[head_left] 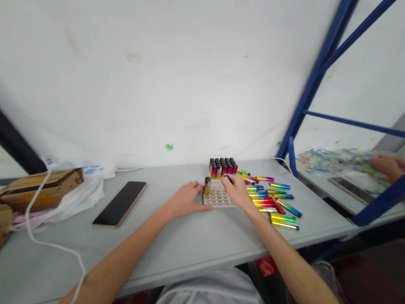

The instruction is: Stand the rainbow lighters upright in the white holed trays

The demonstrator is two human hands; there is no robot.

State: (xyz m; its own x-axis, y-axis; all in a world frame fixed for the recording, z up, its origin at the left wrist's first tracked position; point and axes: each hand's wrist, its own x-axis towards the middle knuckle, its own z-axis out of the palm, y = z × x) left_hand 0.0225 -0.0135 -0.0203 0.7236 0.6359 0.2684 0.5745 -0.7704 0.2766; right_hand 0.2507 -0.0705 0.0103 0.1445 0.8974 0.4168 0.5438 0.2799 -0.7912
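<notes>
A pale tray with rows of round holes (217,200) lies on the grey table. My left hand (187,199) rests at its left edge, thumb along the near side and fingers apart. In the tray's left part stands a yellow lighter (207,187) with a dark top. Over the right part of the tray, my right hand (235,190) has its fingers pinched round a small dark-blue-ended lighter (229,178), mostly hidden by the fingers. Behind the tray, several lighters stand in a tight block (222,167). Many shiny coloured lighters (263,202) lie loose to the right.
A phone (120,204) lies on the left, near a cardboard box (43,189), white plastic bags and a white cable (53,243). A blue metal frame (304,89) rises at the right. Beyond it, another person's hands (386,165) are over a second table.
</notes>
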